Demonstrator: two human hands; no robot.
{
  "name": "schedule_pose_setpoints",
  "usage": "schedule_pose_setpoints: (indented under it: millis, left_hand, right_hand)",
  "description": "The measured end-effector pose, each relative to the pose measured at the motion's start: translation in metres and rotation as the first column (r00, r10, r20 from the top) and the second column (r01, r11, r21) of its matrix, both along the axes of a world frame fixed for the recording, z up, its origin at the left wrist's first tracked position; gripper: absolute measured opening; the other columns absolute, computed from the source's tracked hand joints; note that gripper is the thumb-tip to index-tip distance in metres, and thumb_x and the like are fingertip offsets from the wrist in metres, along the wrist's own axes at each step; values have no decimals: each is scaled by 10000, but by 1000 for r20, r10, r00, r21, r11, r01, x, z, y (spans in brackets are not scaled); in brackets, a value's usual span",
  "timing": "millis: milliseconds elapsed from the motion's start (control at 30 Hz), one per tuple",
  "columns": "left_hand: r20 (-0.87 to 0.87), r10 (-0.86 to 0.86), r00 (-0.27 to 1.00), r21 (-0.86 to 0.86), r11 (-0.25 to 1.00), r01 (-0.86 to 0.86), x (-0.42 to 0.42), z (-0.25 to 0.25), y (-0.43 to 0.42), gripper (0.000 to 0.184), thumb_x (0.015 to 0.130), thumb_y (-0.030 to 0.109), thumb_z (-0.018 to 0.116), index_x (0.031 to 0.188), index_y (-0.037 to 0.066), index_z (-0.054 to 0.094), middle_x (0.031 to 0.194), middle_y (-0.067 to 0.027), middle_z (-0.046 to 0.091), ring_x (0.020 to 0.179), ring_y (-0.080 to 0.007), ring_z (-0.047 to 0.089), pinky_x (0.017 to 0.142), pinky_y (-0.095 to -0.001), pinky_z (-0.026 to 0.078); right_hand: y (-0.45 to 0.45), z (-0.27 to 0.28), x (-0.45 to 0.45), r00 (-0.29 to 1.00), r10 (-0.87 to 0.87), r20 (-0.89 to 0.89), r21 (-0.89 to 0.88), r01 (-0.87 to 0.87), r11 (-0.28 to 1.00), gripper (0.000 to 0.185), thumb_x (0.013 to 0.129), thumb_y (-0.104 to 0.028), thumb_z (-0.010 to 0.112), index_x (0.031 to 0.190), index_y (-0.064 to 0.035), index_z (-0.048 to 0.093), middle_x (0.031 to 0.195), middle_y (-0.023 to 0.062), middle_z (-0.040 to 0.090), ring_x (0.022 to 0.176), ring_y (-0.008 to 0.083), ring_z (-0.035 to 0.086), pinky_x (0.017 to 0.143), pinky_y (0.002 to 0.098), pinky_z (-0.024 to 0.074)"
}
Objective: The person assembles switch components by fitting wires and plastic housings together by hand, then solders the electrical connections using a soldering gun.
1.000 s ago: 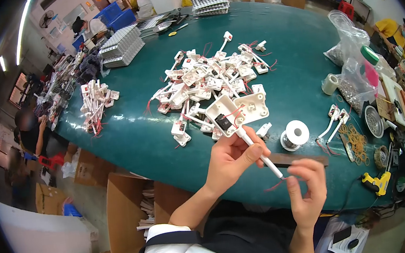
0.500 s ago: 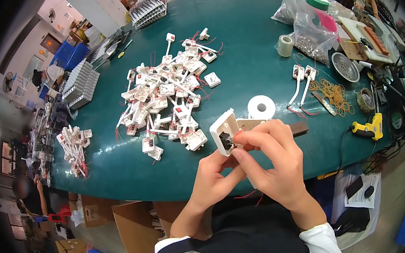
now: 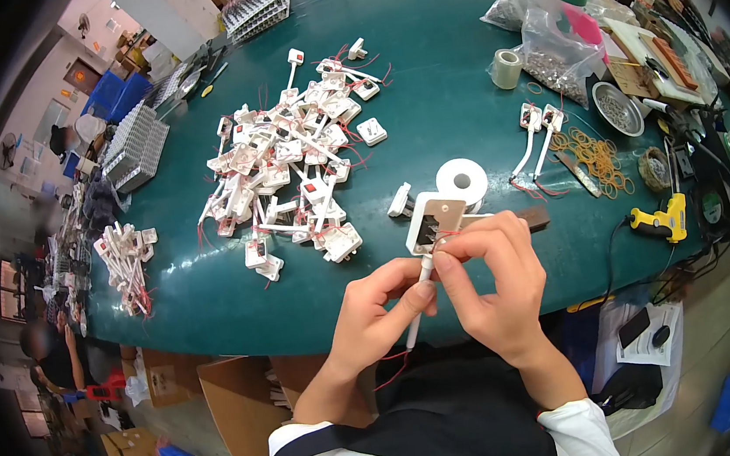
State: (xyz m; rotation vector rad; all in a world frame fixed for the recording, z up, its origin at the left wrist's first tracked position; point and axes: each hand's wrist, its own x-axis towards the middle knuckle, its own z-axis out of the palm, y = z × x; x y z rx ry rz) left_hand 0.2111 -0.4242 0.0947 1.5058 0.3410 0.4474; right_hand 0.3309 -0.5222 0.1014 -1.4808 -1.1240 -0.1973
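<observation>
Just above the table's near edge, a white plastic housing (image 3: 447, 209) faces me with its open side, a black part inside. A white tube (image 3: 416, 324) runs down from it, with thin red wires trailing out of its lower end. My left hand (image 3: 380, 310) is closed around this tube below the housing. At the housing's lower rim, my right hand (image 3: 500, 281) pinches a thin red wire (image 3: 446, 234) between thumb and fingers. Behind the housing are a white roll (image 3: 471, 169) and a small white piece with dark parts (image 3: 398, 200).
A large heap of white housings with red wires (image 3: 288, 161) covers the middle left of the green table (image 3: 443, 36). Tubes (image 3: 126, 260) lie further left. To the right are two wired housings (image 3: 530, 115), rubber bands (image 3: 591, 158), a metal bowl (image 3: 617, 111) and a yellow soldering gun (image 3: 667, 218).
The housing has turned to face me more, and its white tube now shows in my left hand. A small white piece now shows behind the housing. My right hand stays near the housing's rim.
</observation>
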Motion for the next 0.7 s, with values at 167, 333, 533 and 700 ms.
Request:
schedule_pose_setpoints:
  millis: [167, 333, 533, 700]
  left_hand:
    - [-314, -145, 938, 174, 963, 207, -4, 3, 11, 213, 923, 171, 516, 1030, 4, 594, 667, -44, 549, 600, -76, 519, 566, -239, 432]
    - [-583, -241, 776, 500, 646, 577, -7, -20, 36, 192, 907, 182, 483, 971, 48, 604, 836, -106, 593, 807, -280, 522, 724, -369, 435]
    - [-511, -165, 843, 752, 390, 532, -7, -58, 49, 128, 857, 143, 554, 937, 48, 588, 855, -82, 557, 798, -275, 478, 714, -367, 424]
    - [-299, 73, 951, 778, 596, 198, -1, -58, 34, 216, 752, 40, 645, 964, 33, 605, 898, -107, 547, 892, -265, 516, 786, -354, 435]
  right_hand:
    - [-12, -19, -4, 935, -253, 248, -39, 271, 962, 155, 715, -98, 689, 812, -98, 569, 786, 22, 533, 740, 211, 499, 706, 348, 323]
    - [-32, -38, 2, 981, -10, 195, -243, 59, 968, 180, 690, -52, 714, 816, -60, 586, 802, 61, 515, 744, 235, 483, 677, 342, 343]
    - [-40, -82, -3, 997, 73, -34, -344, -80, 935, 202, 719, -34, 692, 891, -22, 587, 962, 108, 542, 822, 252, 524, 706, 353, 433]
    - [-36, -87, -1, 973, 89, -211, -482, -183, 857, 471, 733, -46, 691, 1168, -3, 517, 970, 122, 545, 866, 259, 530, 751, 356, 453]
